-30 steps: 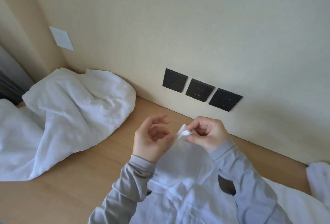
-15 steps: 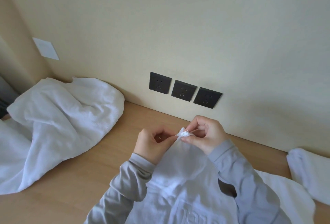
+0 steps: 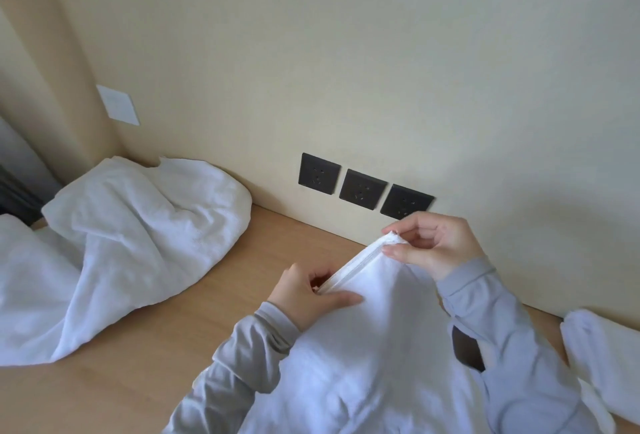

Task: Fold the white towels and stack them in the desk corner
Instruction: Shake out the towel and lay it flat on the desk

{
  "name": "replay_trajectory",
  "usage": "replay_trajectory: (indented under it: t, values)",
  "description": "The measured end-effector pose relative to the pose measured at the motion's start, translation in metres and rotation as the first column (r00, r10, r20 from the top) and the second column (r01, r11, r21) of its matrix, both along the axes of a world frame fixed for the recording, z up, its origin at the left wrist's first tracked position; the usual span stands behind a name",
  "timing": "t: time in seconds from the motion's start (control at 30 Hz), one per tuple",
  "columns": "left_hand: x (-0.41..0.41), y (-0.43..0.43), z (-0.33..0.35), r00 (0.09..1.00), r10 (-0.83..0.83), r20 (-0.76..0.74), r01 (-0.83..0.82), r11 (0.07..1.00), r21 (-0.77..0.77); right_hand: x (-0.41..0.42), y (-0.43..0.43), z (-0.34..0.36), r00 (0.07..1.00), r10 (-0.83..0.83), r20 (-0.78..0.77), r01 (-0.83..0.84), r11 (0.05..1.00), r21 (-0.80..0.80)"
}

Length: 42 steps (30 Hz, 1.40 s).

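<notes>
I hold a white towel (image 3: 374,336) up in front of me over the wooden desk (image 3: 145,374). My right hand (image 3: 433,243) pinches its top corner between thumb and fingers, near the wall. My left hand (image 3: 308,291) grips the hemmed edge lower down and to the left, thumb lying over the cloth. The edge runs taut between both hands, and the rest of the towel hangs down over my sleeves. A crumpled heap of white towels (image 3: 114,246) lies in the desk's far left corner.
Three black wall sockets (image 3: 363,189) sit just above the desk behind my hands. A white switch plate (image 3: 117,104) is on the wall at left. Another white towel (image 3: 602,357) lies at the right edge of the desk.
My hands were together at the towel's corner. Now the left hand has slid down and left along the edge, stretching it out, while the right hand has risen with the corner.
</notes>
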<state>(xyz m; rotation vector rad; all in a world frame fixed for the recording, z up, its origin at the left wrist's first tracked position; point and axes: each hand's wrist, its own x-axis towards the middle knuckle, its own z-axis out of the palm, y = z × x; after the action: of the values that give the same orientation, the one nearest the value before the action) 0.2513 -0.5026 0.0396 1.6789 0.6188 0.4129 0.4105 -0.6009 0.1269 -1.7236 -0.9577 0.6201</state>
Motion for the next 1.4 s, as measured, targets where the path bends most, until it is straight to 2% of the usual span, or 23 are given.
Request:
replay_trajectory:
  t: [0.23,0.4,0.5,0.63,0.8,0.93,1.1,1.23,1.4]
  values:
    - [-0.025,0.018,-0.001,0.976,-0.047,-0.211,0.098,0.965,0.241,0.054,-0.036,0.060,0.982,-0.187,-0.036,0.190,0.956,0.221]
    - [-0.028,0.029,0.023,0.998,0.020,-0.051,-0.002,0.942,0.336,0.072,-0.063,0.095,0.973,-0.228,-0.043,0.230,0.921,0.313]
    - [-0.023,0.029,0.034,0.999,0.026,0.048,-0.042,0.921,0.386,0.086,-0.085,0.104,0.962,-0.272,-0.034,0.269,0.915,0.301]
    - [-0.006,0.025,0.039,0.996,-0.027,0.087,-0.016,0.888,0.460,0.097,-0.112,0.109,0.952,-0.296,-0.075,0.304,0.895,0.327]
    - [0.012,0.007,0.032,0.980,0.001,0.198,-0.099,0.867,0.488,0.104,-0.144,0.120,0.950,-0.300,-0.088,0.310,0.871,0.382]
    - [0.031,-0.009,0.031,0.947,-0.105,0.303,-0.126,0.746,0.654,0.108,-0.164,0.127,0.937,-0.339,-0.081,0.342,0.848,0.404]
    - [0.051,-0.014,0.028,0.945,-0.108,0.310,-0.130,0.744,0.656,0.108,-0.184,0.134,0.914,-0.396,-0.088,0.396,0.824,0.405]
    - [0.063,-0.014,0.025,0.957,-0.131,0.259,-0.086,0.724,0.684,0.108,-0.188,0.132,0.880,-0.461,-0.116,0.463,0.776,0.428]
    - [0.073,0.010,0.057,0.945,-0.150,0.290,-0.144,0.606,0.782,0.113,-0.188,0.133,0.831,-0.538,-0.141,0.537,0.712,0.452]
